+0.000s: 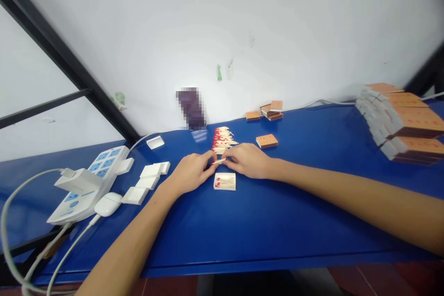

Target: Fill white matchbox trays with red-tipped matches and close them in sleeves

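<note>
our left hand (189, 173) and right hand (248, 161) meet fingertip to fingertip over the smooth, glossy blue table top (277, 222). between them we pinch a small bundle of thin wooden matchsticks (219, 161) with red heads. it lies level, with the left thumb and forefinger closed on one end and the right fingers closed on the other. the rest of each hand is loosely curled, knuckles up.

at six o'clock from the bundle, just beside our fingertips, sits a shallow white cardboard tray (225, 181), rectangular, with pale sticks already lying flat in it. at twelve o'clock, touching the fingers' far side, a loose heap of red-tipped matches (222, 140) fans out. at two o'clock rests a flat orange-brown closed matchbox (267, 140).

well apart at nine o'clock lie several empty white trays (149, 180) and a white plastic power strip with blue sockets (93, 180). at three o'clock, far off, leans a slanted stack of orange matchboxes (402, 120).
</note>
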